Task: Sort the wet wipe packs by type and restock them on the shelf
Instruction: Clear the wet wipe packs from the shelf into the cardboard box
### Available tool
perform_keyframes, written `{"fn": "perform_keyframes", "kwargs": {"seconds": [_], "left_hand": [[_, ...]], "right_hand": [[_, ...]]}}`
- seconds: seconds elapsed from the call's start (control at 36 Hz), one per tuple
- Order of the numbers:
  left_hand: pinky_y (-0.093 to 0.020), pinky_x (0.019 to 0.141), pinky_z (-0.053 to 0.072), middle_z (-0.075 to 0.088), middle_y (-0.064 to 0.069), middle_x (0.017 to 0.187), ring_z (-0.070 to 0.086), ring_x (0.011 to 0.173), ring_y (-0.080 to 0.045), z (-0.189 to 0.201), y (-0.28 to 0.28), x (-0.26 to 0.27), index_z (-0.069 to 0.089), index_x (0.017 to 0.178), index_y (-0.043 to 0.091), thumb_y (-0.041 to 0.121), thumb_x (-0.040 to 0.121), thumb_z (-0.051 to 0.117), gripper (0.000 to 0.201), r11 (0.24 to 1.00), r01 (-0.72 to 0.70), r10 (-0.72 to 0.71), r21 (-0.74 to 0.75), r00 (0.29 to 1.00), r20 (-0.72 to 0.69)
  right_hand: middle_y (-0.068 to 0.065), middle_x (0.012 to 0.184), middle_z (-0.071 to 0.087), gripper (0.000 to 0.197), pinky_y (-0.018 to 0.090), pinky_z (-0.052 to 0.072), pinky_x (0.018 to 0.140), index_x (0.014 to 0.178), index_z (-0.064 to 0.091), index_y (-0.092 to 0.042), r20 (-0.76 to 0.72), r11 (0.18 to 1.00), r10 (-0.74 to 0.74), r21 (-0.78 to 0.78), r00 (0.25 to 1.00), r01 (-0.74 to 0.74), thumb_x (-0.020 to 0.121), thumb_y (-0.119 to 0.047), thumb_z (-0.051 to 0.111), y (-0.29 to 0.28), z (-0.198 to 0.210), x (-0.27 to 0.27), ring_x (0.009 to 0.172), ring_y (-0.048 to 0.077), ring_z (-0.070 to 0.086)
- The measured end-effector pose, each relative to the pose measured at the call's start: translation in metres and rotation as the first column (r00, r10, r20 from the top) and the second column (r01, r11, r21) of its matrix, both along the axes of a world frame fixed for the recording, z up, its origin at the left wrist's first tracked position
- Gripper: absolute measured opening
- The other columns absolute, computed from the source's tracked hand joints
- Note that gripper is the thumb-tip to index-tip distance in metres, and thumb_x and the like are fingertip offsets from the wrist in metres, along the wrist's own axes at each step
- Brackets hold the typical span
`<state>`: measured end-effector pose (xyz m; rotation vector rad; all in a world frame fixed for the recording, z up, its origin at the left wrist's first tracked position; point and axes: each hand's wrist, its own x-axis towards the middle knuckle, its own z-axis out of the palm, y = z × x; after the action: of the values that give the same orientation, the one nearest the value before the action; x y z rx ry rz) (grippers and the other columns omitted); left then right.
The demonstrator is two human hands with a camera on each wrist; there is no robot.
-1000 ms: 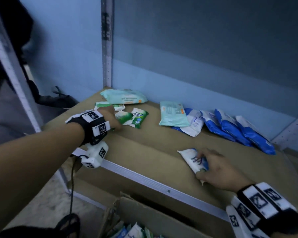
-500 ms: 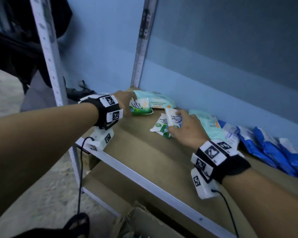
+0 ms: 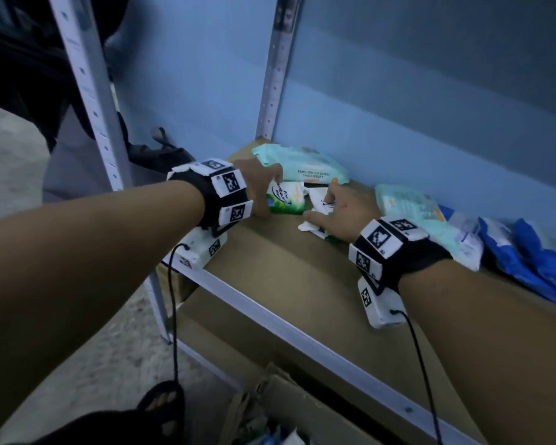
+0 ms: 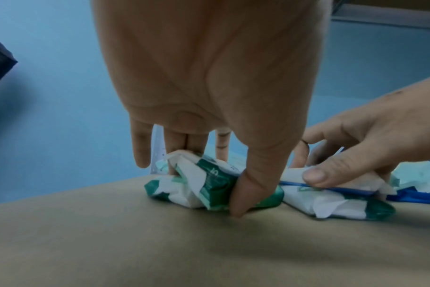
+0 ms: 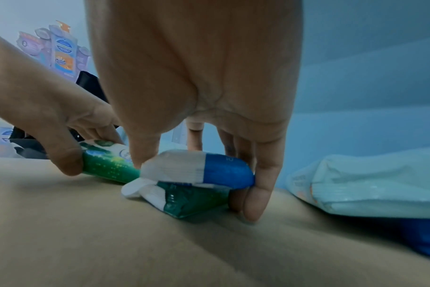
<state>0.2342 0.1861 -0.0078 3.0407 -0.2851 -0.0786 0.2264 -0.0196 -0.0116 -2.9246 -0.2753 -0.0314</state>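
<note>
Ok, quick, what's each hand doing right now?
Left hand: grips the green-and-white wipe pack on the shelf.
Right hand: grips the small blue-and-white pack, resting on another green pack.

Bare forearms, no sleeves. Around the left wrist a wide black fabric wrist strap (image 3: 211,195) faced with white square plates, each printed with a black-and-white coded marker; beneath it a white boxy plastic camera unit (image 3: 201,252) carrying one more such marker on its side, with a thin black cable (image 3: 174,319) leaving its near end. Around the right wrist a matching black fabric band (image 3: 398,255) with the same white marker plates across the top and side, and under it a second white boxy unit (image 3: 379,303), likewise marked, trailing its own thin black lead (image 3: 422,374). Left hand (image 3: 257,187) and right hand (image 3: 341,216) both bare, ungloved.
</note>
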Motion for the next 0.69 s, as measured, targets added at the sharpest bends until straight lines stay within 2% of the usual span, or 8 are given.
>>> {"fn": "perform_keyframes", "kwargs": {"seconds": [0.06, 0.19, 0.33, 0.42, 0.47, 0.53, 0.58, 0.69], "left_hand": [[-0.030, 0.069, 0.041, 0.047, -0.003, 0.094, 0.048, 0.086, -0.023, 0.004, -0.001, -0.009, 0.038, 0.133, 0.027, 0.034, 0.078, 0.074, 0.067, 1.000, 0.000, 0.001, 0.006, 1.000, -0.022], [-0.030, 0.069, 0.045, 0.044, 0.002, 0.078, 0.053, 0.083, -0.026, 0.009, -0.005, -0.039, 0.037, 0.134, 0.030, 0.039, 0.079, 0.070, 0.066, 0.999, -0.004, 0.006, 0.033, 0.999, -0.048], [-0.033, 0.076, 0.047, 0.047, -0.004, 0.087, 0.059, 0.097, -0.031, 0.012, -0.006, -0.070, 0.038, 0.137, 0.027, 0.045, 0.083, 0.066, 0.064, 0.998, -0.009, 0.010, 0.056, 0.999, -0.030], [-0.031, 0.074, 0.043, 0.051, -0.005, 0.097, 0.057, 0.098, -0.028, 0.017, -0.006, -0.089, 0.041, 0.136, 0.028, 0.050, 0.080, 0.068, 0.065, 0.999, -0.035, 0.035, 0.013, 0.998, -0.058], [-0.031, 0.078, 0.045, 0.053, -0.004, 0.105, 0.055, 0.101, -0.026, 0.017, -0.005, -0.102, 0.043, 0.134, 0.031, 0.053, 0.077, 0.068, 0.067, 0.997, -0.074, 0.072, -0.032, 0.995, -0.065], [-0.032, 0.082, 0.042, 0.053, -0.002, 0.105, 0.053, 0.104, -0.025, 0.014, -0.003, -0.115, 0.045, 0.130, 0.034, 0.057, 0.075, 0.067, 0.064, 0.986, -0.135, 0.131, -0.098, 0.990, -0.043], [-0.032, 0.079, 0.038, 0.053, 0.000, 0.100, 0.053, 0.104, -0.024, 0.007, -0.001, -0.125, 0.048, 0.127, 0.034, 0.059, 0.074, 0.064, 0.061, 0.963, -0.197, 0.202, -0.186, 0.979, 0.009], [-0.031, 0.073, 0.032, 0.058, 0.000, 0.091, 0.057, 0.093, -0.026, -0.011, -0.004, -0.136, 0.050, 0.123, 0.026, 0.055, 0.082, 0.054, 0.051, 0.922, -0.300, 0.338, -0.246, 0.932, 0.128]], "right_hand": [[0.000, 0.086, 0.054, 0.046, 0.033, 0.042, 0.070, 0.093, 0.049, -0.018, -0.014, 1.000, 0.002, 0.017, 1.000, -0.001, 0.075, -0.053, 0.073, 0.000, 0.000, -0.005, 0.085, 0.023, 0.053], [0.002, 0.090, 0.060, 0.030, 0.030, 0.035, 0.060, 0.087, 0.048, -0.022, -0.044, 0.997, -0.045, 0.067, 0.998, 0.048, 0.073, -0.030, 0.074, -0.004, 0.000, -0.020, 0.081, 0.023, 0.055], [-0.007, 0.078, 0.057, 0.028, 0.025, 0.032, 0.051, 0.089, 0.052, -0.022, -0.083, 0.995, -0.054, 0.081, 0.995, 0.060, 0.074, -0.030, 0.074, -0.013, 0.006, -0.034, 0.065, 0.007, 0.048], [-0.008, 0.079, 0.056, 0.028, 0.023, 0.030, 0.051, 0.091, 0.051, -0.024, -0.084, 0.994, -0.062, 0.081, 0.995, 0.069, 0.076, -0.034, 0.073, -0.013, 0.008, -0.039, 0.068, 0.011, 0.050], [-0.009, 0.080, 0.056, 0.027, 0.022, 0.028, 0.049, 0.092, 0.051, -0.025, -0.068, 0.993, -0.086, 0.072, 0.994, 0.091, 0.078, -0.036, 0.072, -0.012, 0.008, -0.041, 0.065, 0.010, 0.050], [-0.006, 0.088, 0.060, 0.027, 0.024, 0.028, 0.051, 0.092, 0.052, -0.026, -0.043, 0.993, -0.100, 0.056, 0.994, 0.103, 0.078, -0.040, 0.071, -0.010, 0.005, -0.039, 0.070, 0.014, 0.052], [-0.003, 0.096, 0.061, 0.028, 0.027, 0.031, 0.056, 0.091, 0.051, -0.028, -0.020, 0.994, -0.102, 0.036, 0.995, 0.103, 0.077, -0.043, 0.070, -0.007, 0.003, -0.035, 0.082, 0.018, 0.053], [0.000, 0.100, 0.061, 0.029, 0.030, 0.040, 0.067, 0.091, 0.050, -0.026, 0.013, 0.996, -0.083, 0.024, 0.996, 0.082, 0.078, -0.045, 0.067, -0.002, -0.002, -0.022, 0.090, 0.023, 0.056]]}}
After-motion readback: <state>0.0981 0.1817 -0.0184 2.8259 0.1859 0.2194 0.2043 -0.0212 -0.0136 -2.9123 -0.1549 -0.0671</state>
